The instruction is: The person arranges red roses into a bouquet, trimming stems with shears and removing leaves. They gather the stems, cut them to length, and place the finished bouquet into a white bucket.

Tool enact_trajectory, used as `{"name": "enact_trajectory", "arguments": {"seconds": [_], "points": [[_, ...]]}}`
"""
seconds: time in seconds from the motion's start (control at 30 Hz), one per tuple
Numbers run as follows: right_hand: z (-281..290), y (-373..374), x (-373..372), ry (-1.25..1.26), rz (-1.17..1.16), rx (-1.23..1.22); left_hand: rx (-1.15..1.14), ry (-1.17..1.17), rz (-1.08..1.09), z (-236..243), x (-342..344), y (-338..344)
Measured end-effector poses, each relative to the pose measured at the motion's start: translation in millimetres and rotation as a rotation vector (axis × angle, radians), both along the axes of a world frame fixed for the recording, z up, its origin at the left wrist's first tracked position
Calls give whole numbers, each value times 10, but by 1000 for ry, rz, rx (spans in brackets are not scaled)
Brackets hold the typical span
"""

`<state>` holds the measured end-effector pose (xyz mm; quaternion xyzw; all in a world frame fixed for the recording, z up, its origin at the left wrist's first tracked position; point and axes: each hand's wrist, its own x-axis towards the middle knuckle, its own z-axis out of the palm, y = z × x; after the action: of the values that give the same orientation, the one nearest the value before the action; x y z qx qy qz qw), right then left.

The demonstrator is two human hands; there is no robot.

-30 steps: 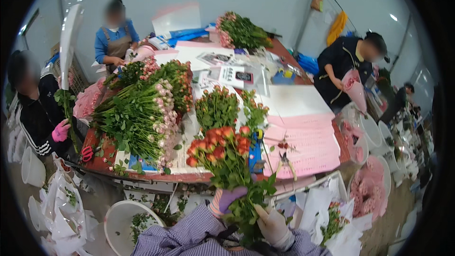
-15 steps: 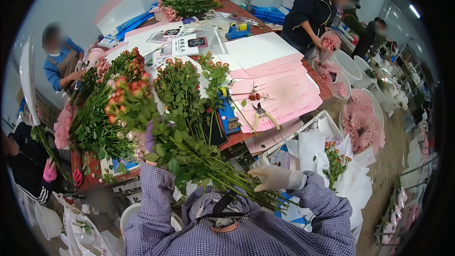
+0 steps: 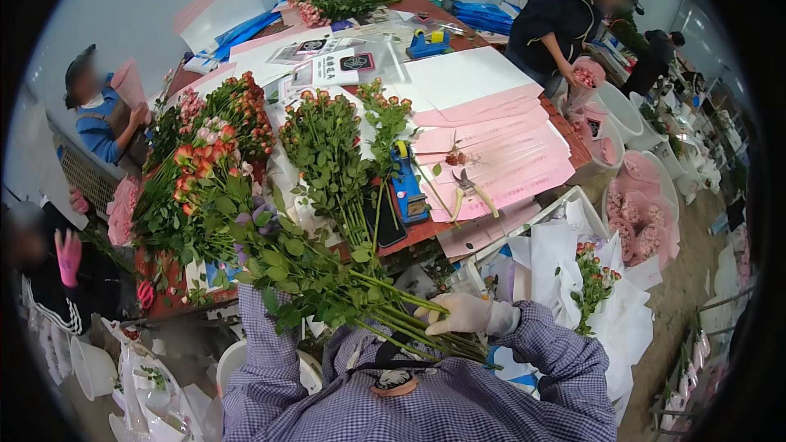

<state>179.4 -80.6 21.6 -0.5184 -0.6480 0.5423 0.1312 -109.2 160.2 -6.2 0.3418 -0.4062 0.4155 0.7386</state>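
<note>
A long bunch of orange-red roses (image 3: 307, 266) lies slantwise in front of me, blooms toward the far left and cut stems toward my lower right. My left hand (image 3: 260, 219), in a purple glove, holds it below the blooms; leaves hide most of its fingers. Farther down, my right hand (image 3: 468, 315), in a whitish glove, is closed on the rose stems, with some stem ends running on past it. Beyond the bunch, more roses (image 3: 323, 143) lie on the red table (image 3: 438, 237), beside a blue tape dispenser (image 3: 407, 188) and pruning shears (image 3: 471, 190).
Pink-and-white wrapping sheets (image 3: 483, 147) cover the table's right side. A white crate (image 3: 565, 209) with paper and roses stands at my right, near a tub of pink bouquets (image 3: 643, 205). Several people work around the table. Red scissors (image 3: 146, 295) lie at its left edge.
My right hand has closed round the stems, its fingers stretched out before. The blooms have come to rest lower, against the pile. At left, one person now holds up pink wrapping.
</note>
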Motion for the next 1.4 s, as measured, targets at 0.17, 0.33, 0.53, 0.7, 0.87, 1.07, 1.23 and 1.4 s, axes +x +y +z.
{"name": "enact_trajectory", "arguments": {"seconds": [0.17, 0.33, 0.53, 0.7, 0.87, 1.07, 1.23, 1.4], "points": [[37, 64, -84, 31, 24, -273, -202, 187, 218, 111, -165, -152], [-32, 73, -158, 183, -5, -419, -454, 226, 289, 148, -293, -310], [-134, 105, -129, 157, 53, -255, -510, 189, 154, 111, -320, -267], [144, 230, -114, 58, 170, -155, -556, 163, 103, 103, -397, -284], [62, 175, -167, 43, 3, -155, -590, 140, 43, 82, -373, -333], [3, 202, -281, 9, 66, -227, -634, 107, -9, 74, -395, -351], [-151, 187, -343, -29, 57, -238, -657, 80, -39, 73, -442, -355], [-182, 260, -252, -70, 135, 41, -677, 58, -72, 59, -447, -341]]}}
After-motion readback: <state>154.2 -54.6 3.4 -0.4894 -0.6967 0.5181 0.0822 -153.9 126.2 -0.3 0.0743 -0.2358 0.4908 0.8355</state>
